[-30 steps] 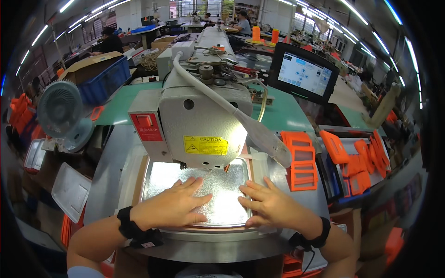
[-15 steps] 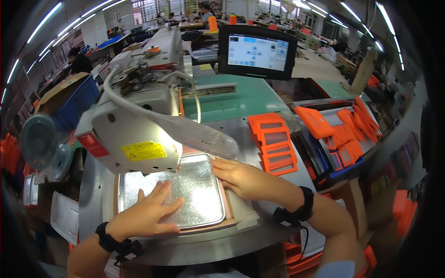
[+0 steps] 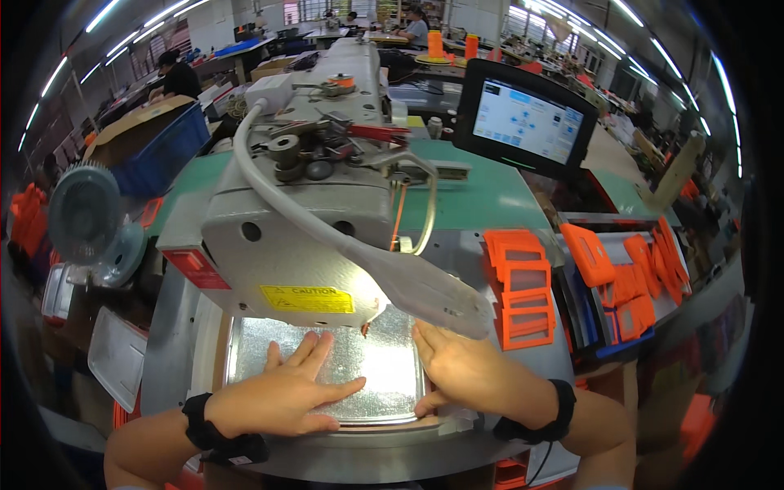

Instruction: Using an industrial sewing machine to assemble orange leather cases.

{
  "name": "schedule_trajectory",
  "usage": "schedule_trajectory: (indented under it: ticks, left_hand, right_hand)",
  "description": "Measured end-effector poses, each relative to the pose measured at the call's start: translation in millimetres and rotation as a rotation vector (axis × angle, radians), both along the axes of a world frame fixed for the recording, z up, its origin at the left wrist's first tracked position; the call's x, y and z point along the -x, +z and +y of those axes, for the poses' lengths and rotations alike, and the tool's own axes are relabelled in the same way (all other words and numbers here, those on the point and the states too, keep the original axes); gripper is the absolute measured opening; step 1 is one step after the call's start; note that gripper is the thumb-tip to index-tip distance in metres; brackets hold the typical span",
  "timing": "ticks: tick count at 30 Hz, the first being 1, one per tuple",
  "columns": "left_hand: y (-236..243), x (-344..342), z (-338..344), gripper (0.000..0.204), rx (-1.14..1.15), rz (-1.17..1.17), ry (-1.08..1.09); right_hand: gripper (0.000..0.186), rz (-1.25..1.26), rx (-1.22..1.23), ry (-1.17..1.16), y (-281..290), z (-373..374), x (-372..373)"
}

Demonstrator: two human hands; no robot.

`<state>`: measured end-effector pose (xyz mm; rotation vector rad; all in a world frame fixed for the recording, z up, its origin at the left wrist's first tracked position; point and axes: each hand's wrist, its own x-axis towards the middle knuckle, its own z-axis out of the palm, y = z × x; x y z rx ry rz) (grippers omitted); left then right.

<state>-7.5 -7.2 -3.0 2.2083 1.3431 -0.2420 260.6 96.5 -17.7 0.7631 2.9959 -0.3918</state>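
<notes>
Left hand (image 3: 282,398) and right hand (image 3: 461,371), fingers spread flat, press the silver plate (image 3: 384,367) below a yellow rectangular label (image 3: 308,299).

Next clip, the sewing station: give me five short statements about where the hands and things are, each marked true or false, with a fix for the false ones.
1. Both hands lie flat on the shiny metal plate. True: the left hand and right hand rest palm-down on it.
2. The right hand holds an orange frame. False: it holds nothing; the stack of orange frames lies apart, to its right.
3. The touchscreen monitor is lit. True.
4. A black band is on the left wrist only. False: both wrists wear one.
5. The sewing machine head is behind the hands. True.
</notes>
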Motion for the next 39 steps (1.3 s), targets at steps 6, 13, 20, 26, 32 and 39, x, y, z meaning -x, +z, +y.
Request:
schedule_trajectory:
  ticks: [6,13,20,26,32,39]
  left_hand:
    - [0.8,-3.8,-8.8,0.067,0.043,-0.028,0.128]
    - [2.5,-10.0,-9.0,0.069,0.077,-0.038,0.179]
    - [-2.6,-8.0,-8.9,0.072,0.053,-0.067,0.203]
    - [-1.7,-1.0,-3.6,0.073,0.065,-0.111,0.169]
    - [5.5,-4.0,1.7,0.071,0.091,-0.095,0.159]
    - [5.8,-5.9,-6.3,0.073,0.08,-0.081,0.184]
  right_hand:
    - [0.108,-0.323,0.144,-0.036,34.5,-3.3,18.6]
    - [0.111,-0.163,-0.039,-0.001,22.2,-11.6,8.5]
    - [0.113,-0.177,-0.121,-0.069,8.6,-13.0,9.0]
    - [0.116,-0.222,-0.233,-0.061,11.8,-16.0,11.4]
    - [0.117,-0.279,-0.217,-0.063,17.1,-15.3,13.6]
    - [0.117,-0.228,-0.164,-0.039,13.8,-15.8,10.4]
